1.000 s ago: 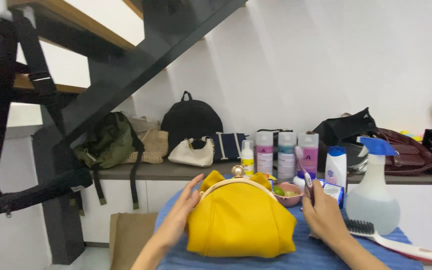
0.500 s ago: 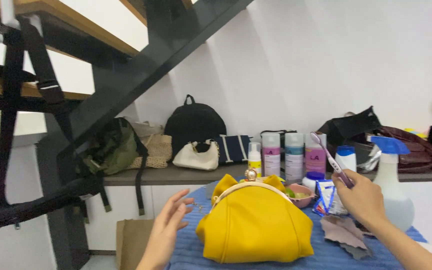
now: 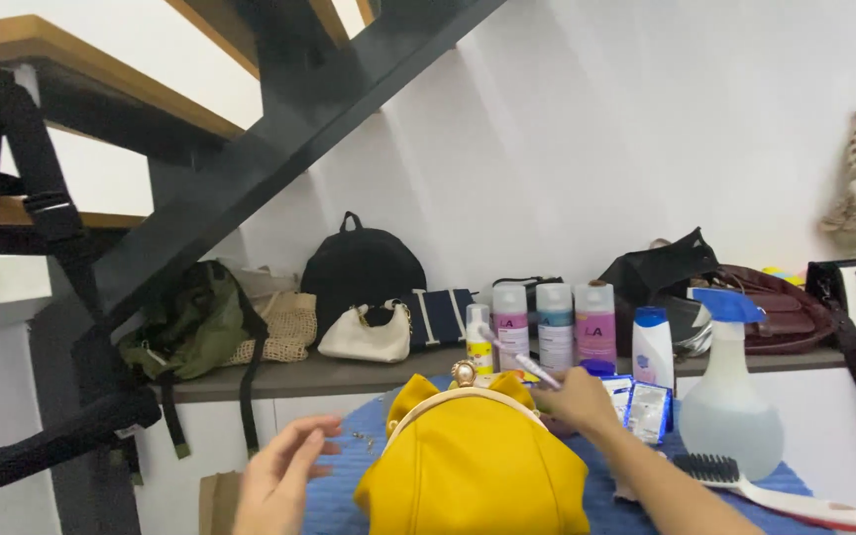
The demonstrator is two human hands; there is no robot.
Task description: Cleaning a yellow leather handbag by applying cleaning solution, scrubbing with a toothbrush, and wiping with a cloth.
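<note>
A yellow leather purse (image 3: 478, 466) with a gold clasp stands on a blue knitted mat (image 3: 334, 495) in front of me. My left hand (image 3: 284, 476) hovers just left of the purse, fingers spread, holding nothing. My right hand (image 3: 577, 398) is behind the purse's upper right corner and holds a thin white pen-like stick (image 3: 522, 362) that points up and left.
A spray bottle (image 3: 730, 396), a white brush (image 3: 775, 490), a white lotion bottle (image 3: 653, 347) and small packets (image 3: 641, 406) sit at right. Three spray cans (image 3: 554, 322) and several bags, including a black backpack (image 3: 361, 272), line the shelf (image 3: 279, 378). A dark staircase (image 3: 250, 149) rises at left.
My right hand has moved left and down toward the purse's top, still holding the stick. My left hand stays beside the purse. The view has shifted.
</note>
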